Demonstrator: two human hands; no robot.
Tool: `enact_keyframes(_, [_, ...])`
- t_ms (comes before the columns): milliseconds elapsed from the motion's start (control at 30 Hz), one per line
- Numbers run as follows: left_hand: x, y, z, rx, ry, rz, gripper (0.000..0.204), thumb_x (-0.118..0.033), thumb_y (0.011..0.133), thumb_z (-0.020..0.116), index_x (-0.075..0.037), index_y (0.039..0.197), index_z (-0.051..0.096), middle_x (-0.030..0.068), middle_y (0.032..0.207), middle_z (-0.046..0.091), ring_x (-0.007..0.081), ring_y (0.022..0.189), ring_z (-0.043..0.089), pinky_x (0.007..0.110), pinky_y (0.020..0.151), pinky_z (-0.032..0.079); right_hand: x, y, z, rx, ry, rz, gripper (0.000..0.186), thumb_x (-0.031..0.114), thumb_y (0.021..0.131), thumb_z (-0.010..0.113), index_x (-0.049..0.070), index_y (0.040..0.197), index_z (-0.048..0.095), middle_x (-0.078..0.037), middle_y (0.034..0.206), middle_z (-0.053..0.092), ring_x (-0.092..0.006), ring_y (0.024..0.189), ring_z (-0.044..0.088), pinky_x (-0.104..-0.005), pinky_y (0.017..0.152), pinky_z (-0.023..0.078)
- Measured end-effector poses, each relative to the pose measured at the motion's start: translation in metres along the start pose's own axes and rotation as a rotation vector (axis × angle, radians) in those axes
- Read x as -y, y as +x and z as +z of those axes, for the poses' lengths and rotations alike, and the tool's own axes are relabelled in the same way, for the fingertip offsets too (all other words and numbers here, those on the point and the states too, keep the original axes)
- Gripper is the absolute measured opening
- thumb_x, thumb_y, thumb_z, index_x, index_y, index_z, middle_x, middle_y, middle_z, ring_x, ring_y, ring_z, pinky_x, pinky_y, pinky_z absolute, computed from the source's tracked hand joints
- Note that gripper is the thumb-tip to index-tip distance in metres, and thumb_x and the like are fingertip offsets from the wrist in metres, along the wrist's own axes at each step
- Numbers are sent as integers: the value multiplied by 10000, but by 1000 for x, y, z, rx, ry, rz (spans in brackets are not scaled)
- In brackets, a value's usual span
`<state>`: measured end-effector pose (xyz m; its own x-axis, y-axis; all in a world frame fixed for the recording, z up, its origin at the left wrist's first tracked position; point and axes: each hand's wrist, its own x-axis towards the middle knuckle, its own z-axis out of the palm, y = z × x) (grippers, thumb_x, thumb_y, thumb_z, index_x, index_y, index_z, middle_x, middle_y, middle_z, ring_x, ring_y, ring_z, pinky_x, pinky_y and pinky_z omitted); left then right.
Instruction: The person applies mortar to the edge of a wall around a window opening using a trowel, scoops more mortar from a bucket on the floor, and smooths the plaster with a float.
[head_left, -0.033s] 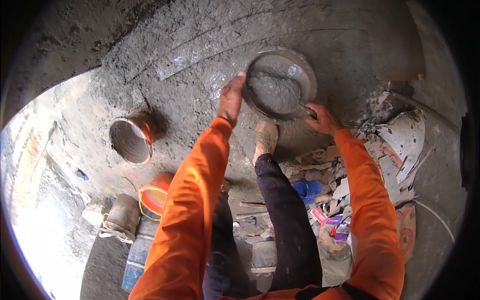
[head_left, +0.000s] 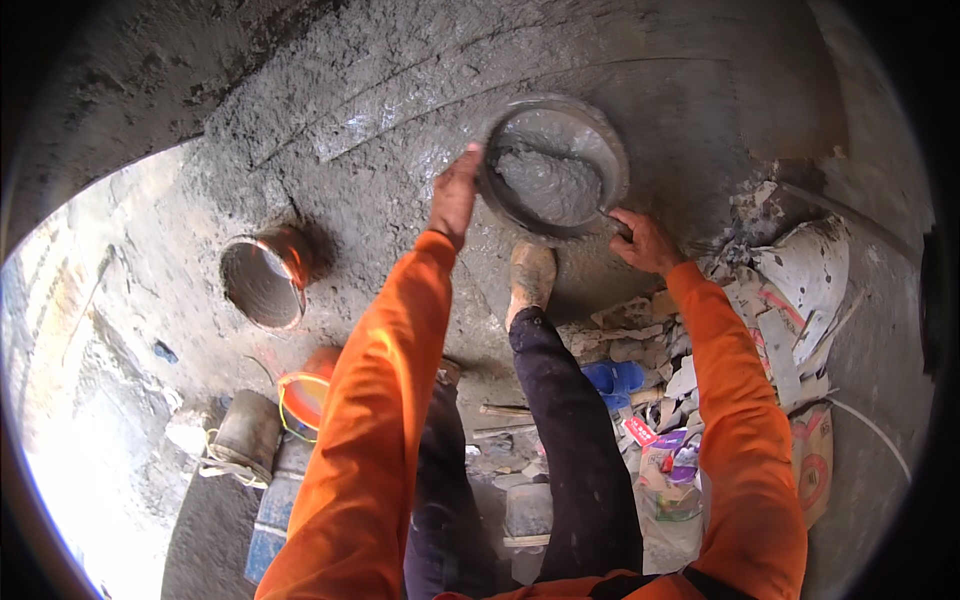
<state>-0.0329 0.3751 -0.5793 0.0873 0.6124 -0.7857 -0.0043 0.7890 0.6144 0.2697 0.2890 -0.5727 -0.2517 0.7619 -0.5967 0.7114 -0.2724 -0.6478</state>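
As the head view looks down, a round basin [head_left: 618, 160] is at one o'clock, partly filled with wet grey mix [head_left: 548, 185]. The left hand [head_left: 455, 198] touches the basin's side around nine o'clock, fingers nearly straight; its grip is hidden, so I cannot tell how firmly it holds. At the basin's four o'clock, the right hand [head_left: 647, 243] has its fingers curled by the rim, but on what, I cannot tell. At the view's nine o'clock is a bucket [head_left: 292, 258]; at four, blue sandals [head_left: 612, 380].
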Motion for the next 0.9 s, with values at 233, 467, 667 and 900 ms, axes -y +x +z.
enact_keyframes(233, [-33, -55, -61, -40, 279, 162, 715, -515, 846, 531, -37, 1362, 405, 144, 1304, 498, 265, 1196, 461, 428, 988, 349, 72, -96, -7, -310, 136, -77, 451, 186, 770, 616, -20, 1165, 548, -147, 808, 619, -204, 648, 574, -337, 627, 473])
enact_keyframes(467, [-27, -230, -205, -115, 755, 360, 320, -275, 895, 500, -42, 1094, 595, 140, 978, 631, 293, 890, 596, 374, 765, 466, 258, -237, -67, -318, 1158, 308, 321, 112, 759, 444, 66, 1054, 562, -61, 716, 560, -142, 473, 522, -287, 423, 454])
enact_keyframes(667, [-60, -292, -344, -305, 294, 432, 318, -339, 862, 518, -81, 894, 702, 51, 634, 573, 198, 588, 513, 362, 562, 438, 448, -432, -216, -828, 1248, -346, 412, 99, 619, 460, 12, 1015, 532, -122, 735, 563, -224, 488, 547, -364, 435, 489])
enact_keyframes(900, [-52, -397, -510, -691, 652, 438, 357, -221, 817, 528, 6, 1074, 624, 139, 1050, 644, 281, 865, 600, 410, 780, 473, 614, -556, -391, -1691, 1126, -1142, 305, 110, 779, 615, 10, 1058, 542, -88, 899, 579, -189, 698, 593, -353, 581, 501])
